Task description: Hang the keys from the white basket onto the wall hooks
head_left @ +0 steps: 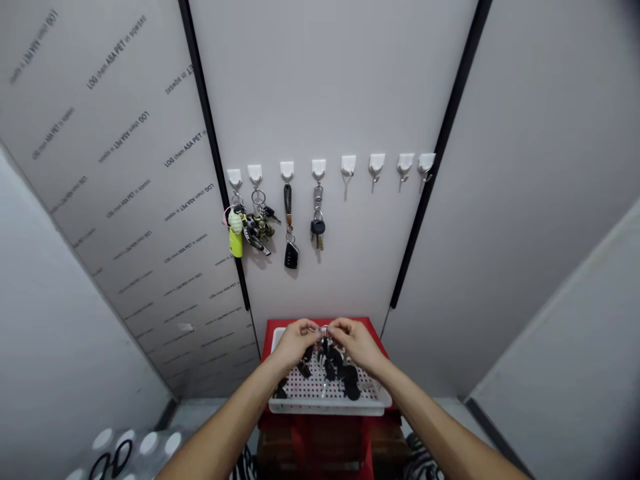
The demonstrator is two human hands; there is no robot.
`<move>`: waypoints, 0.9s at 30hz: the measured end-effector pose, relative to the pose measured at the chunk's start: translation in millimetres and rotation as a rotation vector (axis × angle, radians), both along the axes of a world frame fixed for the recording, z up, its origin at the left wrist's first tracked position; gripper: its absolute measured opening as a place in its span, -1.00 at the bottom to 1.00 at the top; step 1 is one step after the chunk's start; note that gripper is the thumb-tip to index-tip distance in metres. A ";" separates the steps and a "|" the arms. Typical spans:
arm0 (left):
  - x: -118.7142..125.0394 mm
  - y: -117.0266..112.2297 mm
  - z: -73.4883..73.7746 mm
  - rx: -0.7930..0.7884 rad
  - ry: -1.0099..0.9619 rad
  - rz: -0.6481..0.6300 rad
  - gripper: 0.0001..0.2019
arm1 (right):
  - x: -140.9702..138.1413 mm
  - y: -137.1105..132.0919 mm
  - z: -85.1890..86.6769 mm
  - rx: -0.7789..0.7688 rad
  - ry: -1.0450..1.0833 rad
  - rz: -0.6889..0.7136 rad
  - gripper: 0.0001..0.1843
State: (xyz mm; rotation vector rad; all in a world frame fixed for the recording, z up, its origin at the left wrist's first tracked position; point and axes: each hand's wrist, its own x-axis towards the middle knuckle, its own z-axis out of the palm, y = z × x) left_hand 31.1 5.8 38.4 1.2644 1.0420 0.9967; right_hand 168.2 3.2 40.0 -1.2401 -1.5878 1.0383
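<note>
Both my hands are raised over a white perforated tray [327, 403] that holds several dark keys. My left hand [295, 341] and my right hand [356, 341] meet at a small key ring [324, 331], fingers pinched closed on it from either side. Dark keys [327, 357] dangle from that ring just above the tray. On the wall above, a row of white hooks [349, 164] runs across the middle panel. The left hooks carry key bunches: a yellow-green fob [235, 235], a cluster of keys [259, 227], a black car fob [291, 255], a dark-headed key [317, 228].
The tray rests on a red stool [325, 440] against the wall. The hooks at the right of the row hang bare [405, 163]. Black vertical strips divide the grey wall panels. A grey spotted surface with a black looped object [113, 457] lies at bottom left.
</note>
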 end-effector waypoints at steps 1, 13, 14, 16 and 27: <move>-0.6 0.3 2.1 0.009 0.010 0.005 -0.87 | 1.6 2.0 2.7 -0.023 0.049 -0.018 -0.78; 18.7 12.2 27.2 0.302 0.036 -0.037 -0.81 | 0.9 11.3 47.8 -0.035 0.324 -0.034 -0.77; 21.0 14.7 33.0 0.338 0.041 -0.037 -0.82 | 1.6 13.6 55.1 -0.006 0.328 -0.040 -0.77; 26.4 19.4 47.8 0.395 0.036 -0.038 -0.84 | 3.9 18.7 72.0 0.067 0.320 -0.048 -0.78; 44.5 37.3 136.0 0.633 0.217 0.119 -0.80 | 20.4 45.5 162.3 0.414 0.225 -0.201 -0.81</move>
